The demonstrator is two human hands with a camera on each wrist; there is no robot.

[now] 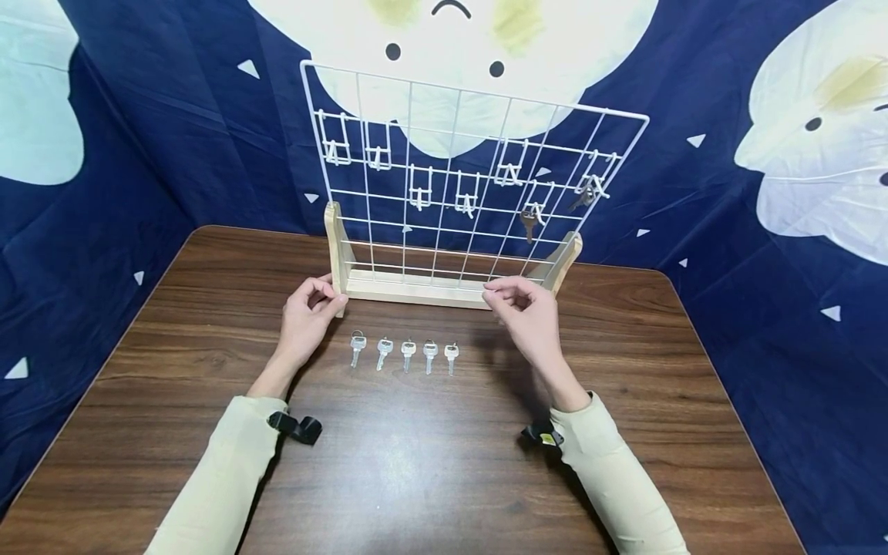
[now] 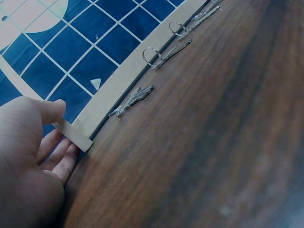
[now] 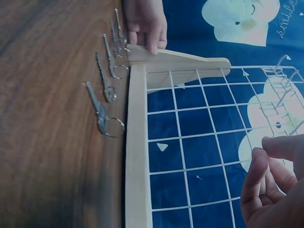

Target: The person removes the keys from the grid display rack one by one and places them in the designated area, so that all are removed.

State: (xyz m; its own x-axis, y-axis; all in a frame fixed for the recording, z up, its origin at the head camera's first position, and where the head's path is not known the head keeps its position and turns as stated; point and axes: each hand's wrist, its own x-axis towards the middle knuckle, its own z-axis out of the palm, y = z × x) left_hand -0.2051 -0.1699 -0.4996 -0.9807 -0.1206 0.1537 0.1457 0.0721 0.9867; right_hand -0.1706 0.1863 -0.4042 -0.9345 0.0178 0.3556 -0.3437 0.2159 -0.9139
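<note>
My left hand (image 1: pixel 305 316) grips the left wooden leg (image 2: pixel 76 135) of a white wire grid rack (image 1: pixel 430 231), thumb on the near side and fingers behind. The right hand (image 1: pixel 525 314) hovers before the lower right of the grid, fingers loosely curled. Thumb and fingertips are close together there, with nothing visible between them. Several silver keys (image 1: pixel 408 351) lie in a row on the table in front of the wooden base (image 3: pixel 137 142), some with visible rings. A darker key (image 1: pixel 529 223) hangs from a lower right hook, and another key (image 1: pixel 585 197) from the far right hook.
Several white hooks, such as the one at upper left (image 1: pixel 378 156), are clipped across the grid at different heights. Brown wooden table (image 1: pixel 395 493) lies beneath. A dark blue cloth (image 1: pixel 229 154) with white cloud shapes hangs behind and at the sides.
</note>
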